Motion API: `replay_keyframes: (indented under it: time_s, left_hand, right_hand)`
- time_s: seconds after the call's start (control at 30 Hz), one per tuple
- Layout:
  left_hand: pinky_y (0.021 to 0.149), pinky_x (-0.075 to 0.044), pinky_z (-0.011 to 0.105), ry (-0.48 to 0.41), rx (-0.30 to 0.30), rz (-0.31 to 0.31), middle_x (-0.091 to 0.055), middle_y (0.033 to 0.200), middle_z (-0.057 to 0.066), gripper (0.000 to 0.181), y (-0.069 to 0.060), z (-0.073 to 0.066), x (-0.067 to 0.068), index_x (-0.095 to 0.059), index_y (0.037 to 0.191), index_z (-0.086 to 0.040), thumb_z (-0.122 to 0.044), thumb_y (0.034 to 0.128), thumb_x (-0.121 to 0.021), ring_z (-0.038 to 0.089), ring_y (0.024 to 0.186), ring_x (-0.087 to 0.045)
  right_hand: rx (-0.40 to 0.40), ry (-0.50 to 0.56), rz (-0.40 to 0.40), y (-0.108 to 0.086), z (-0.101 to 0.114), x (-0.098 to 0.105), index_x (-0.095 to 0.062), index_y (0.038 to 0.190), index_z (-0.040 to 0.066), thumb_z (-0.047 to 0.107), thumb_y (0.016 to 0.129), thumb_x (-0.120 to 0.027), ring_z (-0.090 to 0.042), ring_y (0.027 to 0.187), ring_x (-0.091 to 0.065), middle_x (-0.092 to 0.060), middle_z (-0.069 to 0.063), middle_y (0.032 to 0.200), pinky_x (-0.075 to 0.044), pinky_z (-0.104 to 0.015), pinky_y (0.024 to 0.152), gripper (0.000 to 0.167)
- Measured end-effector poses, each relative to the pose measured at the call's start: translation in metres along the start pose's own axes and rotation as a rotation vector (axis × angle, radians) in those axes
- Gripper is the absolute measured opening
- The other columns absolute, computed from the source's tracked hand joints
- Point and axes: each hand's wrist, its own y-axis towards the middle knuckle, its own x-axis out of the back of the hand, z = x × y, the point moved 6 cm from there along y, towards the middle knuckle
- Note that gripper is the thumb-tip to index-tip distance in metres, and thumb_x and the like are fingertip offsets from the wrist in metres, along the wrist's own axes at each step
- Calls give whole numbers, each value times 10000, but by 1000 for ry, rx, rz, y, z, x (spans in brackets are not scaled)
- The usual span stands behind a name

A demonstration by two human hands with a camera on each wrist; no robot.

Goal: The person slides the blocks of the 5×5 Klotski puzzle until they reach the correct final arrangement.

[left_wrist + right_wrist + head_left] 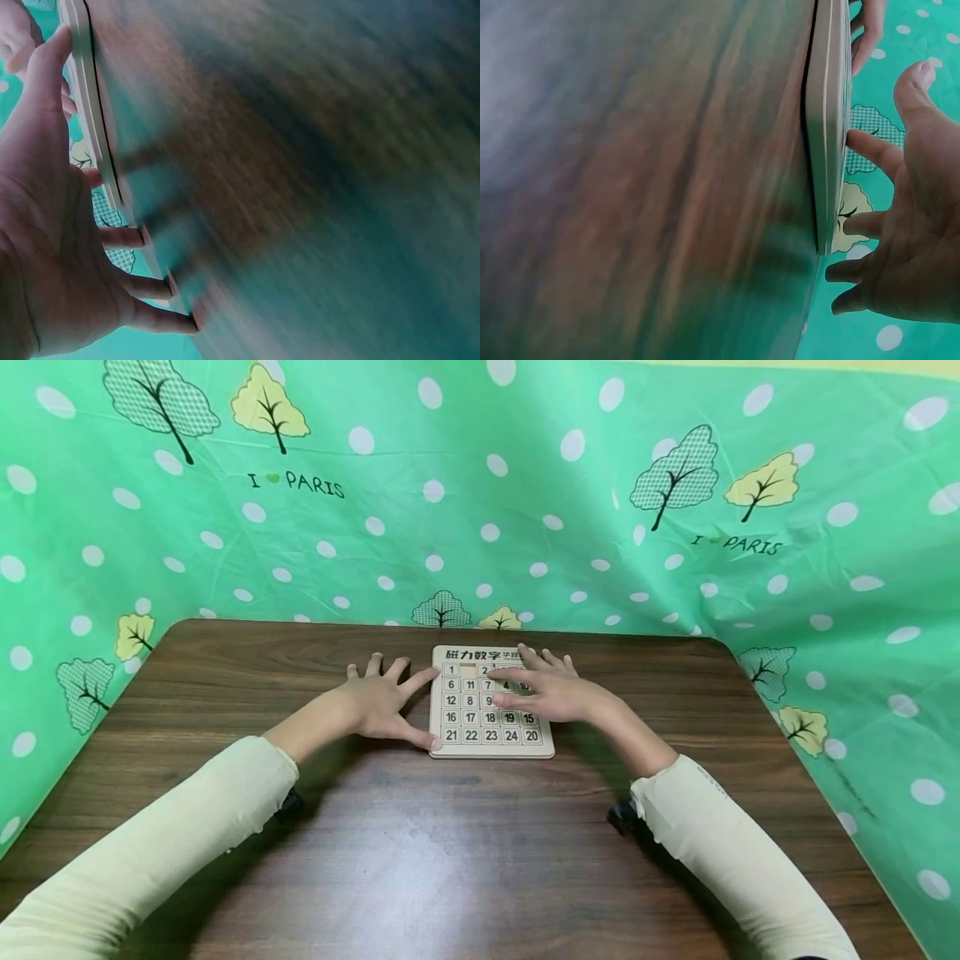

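Sleeves (161, 827) nearest, left fingers (417, 681) touch the number board's (491, 752) edge near a gap (468, 671).

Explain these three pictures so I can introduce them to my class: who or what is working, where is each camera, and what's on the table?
No machine here: these are a person's bare left hand and right hand, with pale sleeves above the wrists. The wide picture is from a camera worn on the head, looking forward and down; the other two are from cameras on the left and right wrists. On the brown table lies a puzzle board with numbered tiles and one empty slot between 1 and 2. Green patterned cloth hangs behind. Neither hand grips anything: the left is spread against the board's left edge, and the right reaches over its right side, with a fingertip at the tile marked 2.
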Motion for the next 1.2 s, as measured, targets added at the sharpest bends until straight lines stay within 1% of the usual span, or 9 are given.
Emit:
replay_keyframes:
  time_s: [0.13, 0.27, 0.4, 0.5, 0.6, 0.67, 0.83, 1.0, 1.2]
  left_hand:
    - [1259, -176, 933, 2, 1, -6, -129, 1891, 228, 1324, 1, -1, 0, -37, 1822, -445, -1028, 797, -638, 713, 1678, -79]
    - [1254, -190, 934, 7, 4, -7, -148, 1885, 228, 1314, 0, -1, 1, -67, 1825, -431, -1014, 803, -651, 713, 1677, -93]
    - [1261, -188, 928, 10, 11, -2, -145, 1887, 224, 1301, -1, -1, 2, -77, 1825, -426, -996, 813, -663, 705, 1683, -87]
    - [1267, -183, 924, 13, 18, 5, -134, 1893, 220, 1300, -1, 0, 2, -65, 1824, -432, -1001, 815, -655, 700, 1687, -81]
    - [1265, -175, 927, 13, 20, 10, -123, 1896, 216, 1307, -1, 0, 1, -48, 1822, -446, -1014, 808, -646, 698, 1689, -71]
    - [1263, -167, 931, 9, 22, 13, -113, 1898, 212, 1313, -1, 0, 1, -40, 1820, -454, -1018, 801, -648, 697, 1690, -61]
    - [1257, -150, 941, -1, 24, 23, -98, 1900, 210, 1316, 0, -1, 1, -35, 1819, -457, -1013, 801, -656, 699, 1690, -41]
    - [1255, -136, 945, -7, 22, 34, -83, 1901, 217, 1318, 1, -2, 2, -27, 1820, -451, -1007, 806, -659, 701, 1689, -28]
    - [1266, -140, 934, 2, 23, 37, -85, 1898, 222, 1309, 2, -2, 2, -28, 1821, -449, -997, 816, -663, 699, 1690, -35]
  right_hand:
    - [-8, -19, 15, 6, 5, -2, -449, 1734, 423, 870, 1057, -427, -678, 1700, -6, -35, -258, 1897, 48, -862, 1326, 812]
    - [-7, -44, 32, 10, 17, -2, -419, 1742, 453, 801, 1080, -493, -640, 1719, 16, -13, -213, 1909, 59, -830, 1348, 751]
    - [1, -53, 24, 12, 20, -1, -438, 1737, 438, 756, 1095, -519, -634, 1723, 6, -12, -209, 1911, 49, -825, 1353, 721]
    - [-1, -39, 6, 8, 15, 2, -466, 1727, 418, 791, 1084, -495, -650, 1715, 6, -20, -223, 1908, 60, -835, 1344, 744]
    - [-13, -15, -18, 0, 3, 6, -501, 1710, 401, 860, 1048, -477, -669, 1706, 8, -39, -240, 1903, 69, -850, 1331, 806]
    - [-23, -8, -31, -4, -6, 7, -519, 1696, 411, 902, 1024, -458, -676, 1703, -1, -53, -243, 1902, 65, -860, 1325, 835]
    - [-36, -20, -44, -12, -21, 6, -533, 1684, 422, 931, 1007, -444, -690, 1696, -8, -69, -253, 1898, 56, -878, 1312, 851]
    - [-32, -21, -44, -10, -23, 3, -541, 1681, 411, 928, 1006, -454, -703, 1688, -18, -79, -266, 1893, 46, -891, 1302, 855]
    - [-29, -16, -18, -1, -13, -1, -503, 1700, 443, 928, 1005, -457, -676, 1703, -12, -70, -236, 1903, 60, -869, 1319, 848]
